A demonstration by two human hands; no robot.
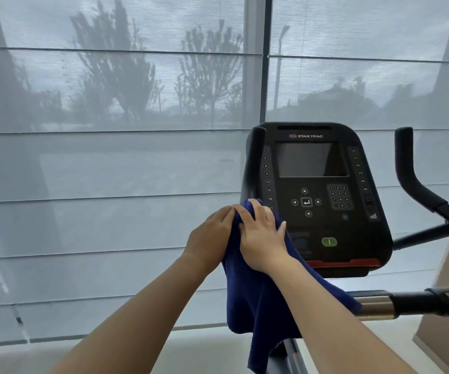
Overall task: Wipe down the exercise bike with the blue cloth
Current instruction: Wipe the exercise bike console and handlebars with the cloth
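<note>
**Cloth meets the console's left edge**

Both hands are up on the blue cloth (258, 298) at nine o'clock of the bike's console (323, 195). The left hand (210, 238) has its fingers pinched shut on a bunched fold; the right hand (261, 238) lies flat, fingers spread, pressing cloth against the edge. The rest hangs to six o'clock over the frame. My advice: keep that palm flat, sweep toward three o'clock across the dark screen (311, 160), go lightly over the buttons, then gather the loose tail.
</note>
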